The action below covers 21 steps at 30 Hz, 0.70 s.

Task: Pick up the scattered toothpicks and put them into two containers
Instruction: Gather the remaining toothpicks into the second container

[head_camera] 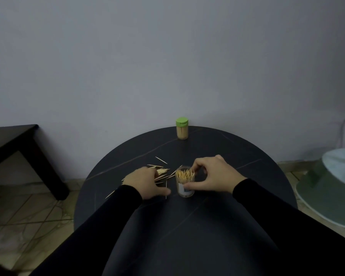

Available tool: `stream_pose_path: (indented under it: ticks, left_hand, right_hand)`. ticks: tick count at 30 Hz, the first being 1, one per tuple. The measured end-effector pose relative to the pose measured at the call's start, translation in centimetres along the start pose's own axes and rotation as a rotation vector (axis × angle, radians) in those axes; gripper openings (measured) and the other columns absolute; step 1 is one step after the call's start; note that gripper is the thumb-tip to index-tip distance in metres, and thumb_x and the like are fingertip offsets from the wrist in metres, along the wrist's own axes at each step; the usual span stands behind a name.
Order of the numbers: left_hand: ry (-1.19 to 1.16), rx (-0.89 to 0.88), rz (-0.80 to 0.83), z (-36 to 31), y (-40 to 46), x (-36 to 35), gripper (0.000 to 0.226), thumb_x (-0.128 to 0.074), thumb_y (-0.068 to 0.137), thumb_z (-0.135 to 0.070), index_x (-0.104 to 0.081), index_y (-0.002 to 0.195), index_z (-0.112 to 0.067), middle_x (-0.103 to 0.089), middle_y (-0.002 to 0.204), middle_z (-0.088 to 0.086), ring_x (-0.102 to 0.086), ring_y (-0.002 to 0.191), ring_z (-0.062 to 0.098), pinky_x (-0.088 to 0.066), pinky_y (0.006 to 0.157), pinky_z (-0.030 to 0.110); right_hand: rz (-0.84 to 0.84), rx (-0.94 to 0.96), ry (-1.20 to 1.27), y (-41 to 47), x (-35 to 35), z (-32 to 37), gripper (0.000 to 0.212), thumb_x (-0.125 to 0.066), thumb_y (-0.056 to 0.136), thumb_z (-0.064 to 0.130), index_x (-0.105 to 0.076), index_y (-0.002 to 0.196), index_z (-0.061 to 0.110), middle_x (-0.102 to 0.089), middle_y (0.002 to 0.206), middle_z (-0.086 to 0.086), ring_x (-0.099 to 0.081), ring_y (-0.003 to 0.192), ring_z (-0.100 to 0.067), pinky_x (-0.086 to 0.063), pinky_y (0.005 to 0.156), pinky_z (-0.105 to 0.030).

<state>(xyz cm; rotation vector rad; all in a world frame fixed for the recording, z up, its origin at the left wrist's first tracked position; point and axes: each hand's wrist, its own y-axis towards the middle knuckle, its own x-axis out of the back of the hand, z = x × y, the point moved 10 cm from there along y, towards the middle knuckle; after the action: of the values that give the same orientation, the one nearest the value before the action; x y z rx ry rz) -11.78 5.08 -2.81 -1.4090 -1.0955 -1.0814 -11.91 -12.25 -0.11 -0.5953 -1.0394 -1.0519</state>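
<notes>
Two black sleeves reach forward over the round dark table (237, 152). At the end of one, the right hand (213, 176) wraps thumb and fingers around the open clear plastic container (185, 184), packed with upright toothpicks, gripping it near the rim. Just to its left, the left hand (143, 183) lies palm-down, fingers loosely curled over the pile of scattered pale wooden toothpicks (161, 173); whether it pinches any I cannot tell. Beyond both hands, well apart, stands one second toothpick container with a green lid (182, 128), shut and full.
</notes>
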Motion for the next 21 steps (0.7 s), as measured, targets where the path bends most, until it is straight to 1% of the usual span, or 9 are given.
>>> stream_pose_path:
  ticks: [1,3,6,8,12,15,18,21]
  left_hand:
    - [0.018,0.020,0.031,0.2,0.0,-0.5,0.074,-0.065,0.073,-0.067,-0.050,0.130,-0.022,-0.052,0.125,0.001,-0.053,0.109,0.017,-0.047,0.093,0.033]
    - [0.000,0.040,0.031,0.5,0.1,-0.9,0.078,-0.066,0.074,-0.064,-0.047,0.136,-0.020,-0.045,0.133,0.005,-0.049,0.117,0.022,-0.045,0.098,0.035]
    - [-0.020,0.059,-0.003,1.2,0.5,-0.6,0.076,-0.067,0.078,-0.057,-0.044,0.140,-0.021,-0.039,0.139,0.006,-0.042,0.125,0.025,-0.041,0.105,0.040]
    - [-0.031,0.059,-0.028,1.9,0.9,-0.4,0.069,-0.066,0.082,-0.051,-0.043,0.141,-0.022,-0.037,0.142,0.003,-0.040,0.127,0.024,-0.039,0.106,0.039]
    - [-0.049,0.014,-0.054,2.3,1.5,-0.8,0.046,-0.056,0.093,-0.040,-0.049,0.137,-0.027,-0.038,0.144,-0.002,-0.040,0.127,0.021,-0.037,0.108,0.037]
    - [-0.059,-0.007,-0.128,1.9,1.6,-0.4,0.036,-0.051,0.096,-0.035,-0.054,0.132,-0.029,-0.047,0.137,-0.003,-0.045,0.123,0.020,-0.041,0.103,0.038]
    - [-0.034,-0.020,-0.248,1.0,1.3,0.7,0.029,-0.048,0.097,-0.033,-0.058,0.124,-0.032,-0.058,0.124,-0.005,-0.051,0.114,0.019,-0.048,0.092,0.036]
    - [0.000,-0.044,-0.300,-0.1,1.0,1.0,0.026,-0.044,0.098,-0.033,-0.062,0.118,-0.031,-0.061,0.118,-0.004,-0.053,0.110,0.020,-0.047,0.085,0.036]
  right_hand:
    - [-0.005,0.004,-0.003,0.0,0.2,0.1,0.047,-0.068,0.071,0.066,-0.060,0.102,0.031,-0.058,0.093,0.019,-0.041,0.082,0.002,-0.029,0.080,-0.024]
    - [-0.007,0.014,-0.012,-0.1,0.1,0.5,0.046,-0.068,0.072,0.065,-0.060,0.101,0.031,-0.057,0.091,0.019,-0.040,0.081,0.004,-0.030,0.082,-0.025]
    - [0.006,0.017,-0.010,-0.2,0.0,0.8,0.045,-0.069,0.072,0.064,-0.060,0.102,0.031,-0.057,0.092,0.019,-0.039,0.080,0.004,-0.027,0.078,-0.023]
    - [0.012,0.022,-0.004,-0.3,0.0,1.0,0.044,-0.069,0.073,0.062,-0.060,0.103,0.030,-0.056,0.092,0.019,-0.039,0.081,0.004,-0.027,0.079,-0.023]
    - [0.008,0.022,0.007,-0.2,-0.1,1.0,0.043,-0.069,0.073,0.063,-0.059,0.099,0.031,-0.054,0.086,0.019,-0.042,0.081,0.003,-0.028,0.084,-0.024]
    - [0.008,0.020,0.022,-0.1,-0.2,0.9,0.044,-0.069,0.072,0.065,-0.060,0.098,0.031,-0.055,0.086,0.019,-0.044,0.080,0.002,-0.031,0.088,-0.026]
    - [0.000,0.025,0.032,-0.1,-0.2,1.0,0.044,-0.069,0.071,0.066,-0.060,0.097,0.032,-0.056,0.084,0.019,-0.045,0.080,0.002,-0.034,0.092,-0.028]
    - [-0.015,0.029,0.034,-0.2,-0.1,1.1,0.043,-0.069,0.072,0.065,-0.060,0.097,0.031,-0.054,0.082,0.020,-0.044,0.078,0.002,-0.033,0.092,-0.027]
